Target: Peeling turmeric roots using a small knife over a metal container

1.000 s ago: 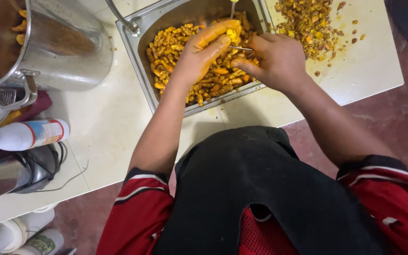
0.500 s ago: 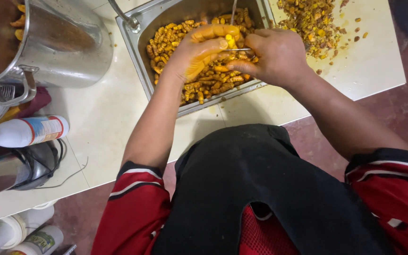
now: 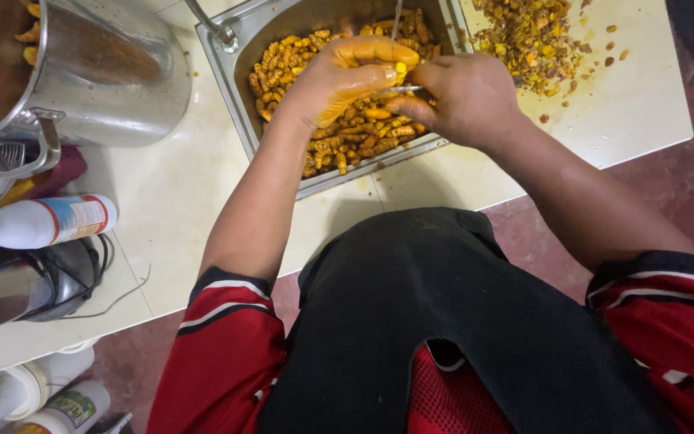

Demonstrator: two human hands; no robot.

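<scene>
A small yellow turmeric piece (image 3: 400, 70) sits above the steel tray (image 3: 238, 76), pinched at the fingertips of the left hand (image 3: 345, 76), which is clenched around it with stained fingers. The right hand (image 3: 461, 98) closes on a thin knife (image 3: 399, 88) whose blade lies roughly level, pointing left and touching the piece from just below, so both hands meet at it, the left nearer. Left of the tray stand 1 big steel pot (image 3: 94, 68) and 1 white bottle (image 3: 46, 221); right of it lies a heap of peelings (image 3: 528, 36) on the pale counter (image 3: 170, 193).
</scene>
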